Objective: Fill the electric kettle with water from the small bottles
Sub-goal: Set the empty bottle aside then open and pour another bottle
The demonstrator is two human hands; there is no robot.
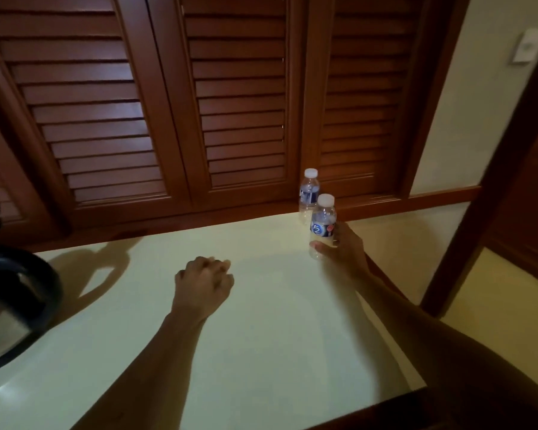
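The right hand (343,248) grips the nearer small clear plastic bottle (322,225), white cap on, near the tabletop's (261,336) far right corner. The left hand (203,282) rests loosely curled, empty. The black-rimmed steel electric kettle (16,302) stands at the left edge; judged unfilled, pouring remains.

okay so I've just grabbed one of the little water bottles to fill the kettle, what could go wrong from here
1. The right hand grips the near bottle right in front of the second bottle; lifting it carelessly might knock that one over.
2. Both bottles still have their white caps on, so tipping now pours nothing.
3. The kettle sits at the far left, partly out of view, so carrying an opened bottle across the table may spill water.
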